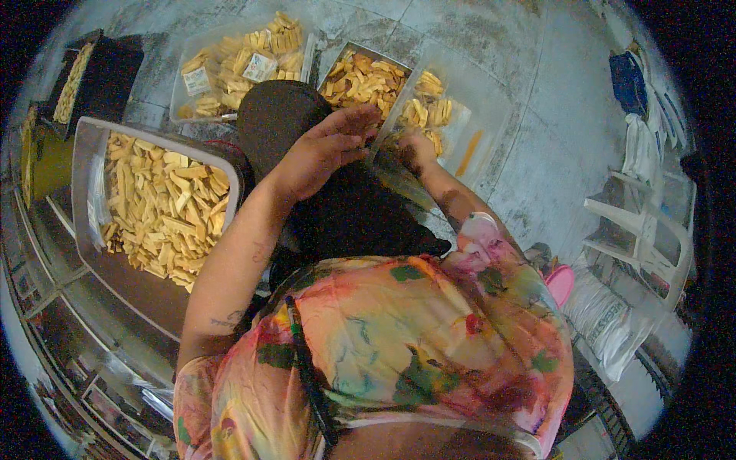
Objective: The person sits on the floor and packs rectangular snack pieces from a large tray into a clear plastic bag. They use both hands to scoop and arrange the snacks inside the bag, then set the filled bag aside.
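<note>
My right hand [418, 147] is closed on the mouth of a clear plastic bag [402, 184] that hangs over my dark-clad lap [345, 215]. My left hand [326, 149] reaches across from the left. Its fingers are bunched together at the same bag opening, back of the hand facing up. Just beyond both hands lie a metal tray of yellow fried strips [364, 77] and a clear tub [460, 126] holding a few more strips. What sits inside the bag is hard to make out.
A large grey tray [83, 165] heaped with yellow strips sits at my left. A clear tray of strips with small packets [230, 65] lies at the far side, a black tray [100, 77] at far left. White plastic chair [640, 230], white sacks [613, 322] and hanging clothes [632, 84] stand right.
</note>
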Demonstrator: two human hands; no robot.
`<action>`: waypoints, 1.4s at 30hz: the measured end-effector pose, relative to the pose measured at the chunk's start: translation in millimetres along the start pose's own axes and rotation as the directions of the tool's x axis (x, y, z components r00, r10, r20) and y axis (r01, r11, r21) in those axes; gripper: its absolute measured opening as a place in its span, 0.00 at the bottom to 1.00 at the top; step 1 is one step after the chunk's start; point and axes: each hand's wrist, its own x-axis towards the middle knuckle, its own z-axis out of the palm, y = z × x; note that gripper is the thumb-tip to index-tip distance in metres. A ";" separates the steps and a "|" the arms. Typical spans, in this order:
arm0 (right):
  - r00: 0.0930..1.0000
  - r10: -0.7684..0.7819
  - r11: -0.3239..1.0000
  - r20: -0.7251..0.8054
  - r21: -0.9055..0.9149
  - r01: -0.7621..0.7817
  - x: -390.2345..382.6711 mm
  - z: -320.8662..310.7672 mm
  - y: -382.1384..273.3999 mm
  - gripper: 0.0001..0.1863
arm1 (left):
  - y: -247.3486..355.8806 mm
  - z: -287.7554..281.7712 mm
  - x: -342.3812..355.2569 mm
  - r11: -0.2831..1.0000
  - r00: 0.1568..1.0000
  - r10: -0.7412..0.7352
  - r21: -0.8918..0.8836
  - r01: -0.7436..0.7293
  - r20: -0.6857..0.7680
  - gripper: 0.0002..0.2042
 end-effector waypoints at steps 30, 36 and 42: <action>0.990 -0.092 0.954 -0.108 -0.293 0.057 -11.6 16.4 -2.3 0.13 | -20.9 -3.7 76.5 0.981 0.986 -0.169 0.100 0.168 -0.003 0.22; 0.993 -0.083 0.970 -0.078 -0.235 0.063 -21.6 11.2 12.8 0.14 | -21.4 -1.9 75.6 0.979 0.983 -0.178 0.095 0.182 -0.049 0.20; 0.991 -0.125 0.947 -0.039 -0.304 0.108 -33.9 8.1 26.0 0.15 | -24.0 -3.3 73.5 0.981 0.982 -0.161 0.091 0.170 -0.100 0.20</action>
